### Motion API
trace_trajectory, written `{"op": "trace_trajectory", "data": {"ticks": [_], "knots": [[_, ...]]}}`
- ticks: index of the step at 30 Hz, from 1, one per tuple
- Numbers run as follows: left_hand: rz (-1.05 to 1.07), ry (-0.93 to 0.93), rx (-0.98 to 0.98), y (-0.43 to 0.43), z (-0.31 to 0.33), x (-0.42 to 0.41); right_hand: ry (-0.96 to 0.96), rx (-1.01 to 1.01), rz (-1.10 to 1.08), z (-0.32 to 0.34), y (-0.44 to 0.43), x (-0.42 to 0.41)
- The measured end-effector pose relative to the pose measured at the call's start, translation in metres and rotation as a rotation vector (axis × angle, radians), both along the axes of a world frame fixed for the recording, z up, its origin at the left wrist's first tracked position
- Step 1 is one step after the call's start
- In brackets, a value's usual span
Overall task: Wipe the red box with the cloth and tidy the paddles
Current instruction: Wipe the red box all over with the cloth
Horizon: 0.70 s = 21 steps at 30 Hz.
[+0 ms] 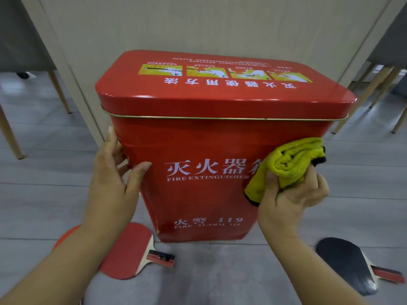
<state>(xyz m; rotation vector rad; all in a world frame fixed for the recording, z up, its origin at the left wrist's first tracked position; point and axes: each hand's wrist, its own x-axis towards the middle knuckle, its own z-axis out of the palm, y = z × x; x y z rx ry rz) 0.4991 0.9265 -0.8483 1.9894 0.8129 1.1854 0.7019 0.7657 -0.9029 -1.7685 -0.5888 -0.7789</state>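
On the grey floor [220, 271], against a beige wall panel [198, 25], the red box [209, 150] is standing upright with its lid [220, 91] closed. It is sitting between the two hands, which are working well apart, one at each side of the front face.

The left hand [114, 172] is bracing the box's left front corner. Its fingers are lying straight along the side wall, its thumb is pressing flat on the front face, and it is holding nothing. The right hand [290, 199] is clutching a bunched yellow cloth [293, 161] with dark edging, fingers curled round it. It is pressing the cloth to the right part of the front face, below the lid's rim.

Markings: the front face is showing white characters 灭火器, with a fourth character partly covered by the cloth. The English line beneath is reading "FIRE EXTINGUISHER" before the cloth cuts it off. Lower down, 火警 119 and "FIRE ALARM 119" are showing. The lid top is displaying 灭火器使用方法, upside down to the camera, beside four yellow picture panels. Numerals 3 and 4 are legible; the finer print is too small to read.

A red paddle [130, 249] is lying flat just in front of the box's lower left corner, partly under the left forearm, handle pointing right. A black paddle [343, 263] is lying flat beside the right forearm, apart from the box.
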Motion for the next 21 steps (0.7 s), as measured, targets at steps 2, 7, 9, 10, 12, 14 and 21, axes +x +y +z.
{"op": "trace_trajectory", "data": {"ticks": [2,7,9,10,12,14,21], "knots": [[0.003,0.008,-0.012,-0.002,0.001,-0.001,0.056,0.042,0.002,-0.005,0.006,-0.006],[-0.009,0.029,-0.06,-0.002,0.006,-0.006,-0.008,-0.04,0.026,-0.013,0.025,-0.025],[-0.021,0.039,-0.053,-0.001,0.009,-0.008,-0.072,-0.102,0.087,-0.016,0.031,-0.036],[-0.023,0.042,-0.054,-0.001,0.011,-0.008,-0.12,-0.145,0.109,-0.017,0.034,-0.041],[-0.025,0.048,-0.057,0.002,0.013,-0.01,-0.213,-0.233,0.143,-0.018,0.041,-0.049],[-0.038,0.047,-0.068,0.005,0.014,-0.011,-0.283,-0.318,0.173,-0.019,0.049,-0.058],[-0.101,0.032,-0.035,0.021,0.014,-0.019,-0.507,-0.486,0.179,-0.021,0.079,-0.091]]}}
